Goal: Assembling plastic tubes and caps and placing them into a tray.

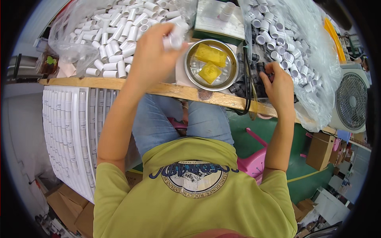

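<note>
My left hand is raised over the bench and closed on a short white plastic tube, smeared by motion. Behind and left of it spreads a heap of loose white tubes on clear plastic. My right hand reaches into a pile of small black plastic fittings, thumb and fingers closed around one black fitting. Between my hands stands a round metal bowl holding two wet yellow sponges. Farther right lies a pile of white and grey fittings.
A green-and-white box behind the bowl carries one white fitting. Black cables hang over the wooden bench edge. Stacked trays of white tubes stand below left. A fan sits at right, a pink stool beneath.
</note>
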`<state>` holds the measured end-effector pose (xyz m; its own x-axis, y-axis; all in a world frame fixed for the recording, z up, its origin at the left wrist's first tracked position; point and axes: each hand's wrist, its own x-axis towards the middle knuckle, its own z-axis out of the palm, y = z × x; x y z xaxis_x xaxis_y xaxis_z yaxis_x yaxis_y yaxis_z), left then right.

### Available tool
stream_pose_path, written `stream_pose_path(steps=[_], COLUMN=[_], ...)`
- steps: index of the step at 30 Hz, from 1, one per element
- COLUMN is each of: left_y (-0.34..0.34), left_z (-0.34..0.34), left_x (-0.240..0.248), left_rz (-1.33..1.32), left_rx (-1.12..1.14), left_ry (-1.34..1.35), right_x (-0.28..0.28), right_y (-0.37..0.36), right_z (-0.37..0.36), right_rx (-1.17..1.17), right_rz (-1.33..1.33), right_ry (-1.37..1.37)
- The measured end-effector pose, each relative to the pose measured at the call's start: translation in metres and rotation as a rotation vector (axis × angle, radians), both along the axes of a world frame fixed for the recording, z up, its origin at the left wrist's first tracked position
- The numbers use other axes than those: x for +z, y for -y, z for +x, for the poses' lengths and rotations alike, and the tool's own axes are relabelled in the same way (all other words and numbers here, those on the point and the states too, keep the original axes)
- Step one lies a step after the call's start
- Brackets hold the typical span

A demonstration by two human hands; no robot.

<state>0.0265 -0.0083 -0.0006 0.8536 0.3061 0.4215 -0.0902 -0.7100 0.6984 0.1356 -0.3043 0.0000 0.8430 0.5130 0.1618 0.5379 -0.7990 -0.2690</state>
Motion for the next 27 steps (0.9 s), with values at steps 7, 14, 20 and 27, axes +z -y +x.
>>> stream_pose_path(steps=[7,14,20,27], left_y=[-0.003,-0.013,-0.023,0.001], left_z=[0.062,0.047,0.005,-0.043], left_x=[-0.018,-0.032,-0.017,-0.006], left_rz=[0.44,0.514,-0.253,-1.051], left_rx=[0.19,0.117,-0.02,-0.29], left_ry=[-0.394,-0.372,-0.248,-0.165], right_x=[0.011,0.002,-0.008,0.022], right_y=[-0.001,-0.014,-0.015,-0.042], right_z=[0.006,0.006,0.013,-0.023], right_rx=[-0.039,-0.005,0.031,-0.044], right_rz=[0.0,0.03,-0.03,0.176], right_ry=[-0.017,-0.119,-0.126,0.016])
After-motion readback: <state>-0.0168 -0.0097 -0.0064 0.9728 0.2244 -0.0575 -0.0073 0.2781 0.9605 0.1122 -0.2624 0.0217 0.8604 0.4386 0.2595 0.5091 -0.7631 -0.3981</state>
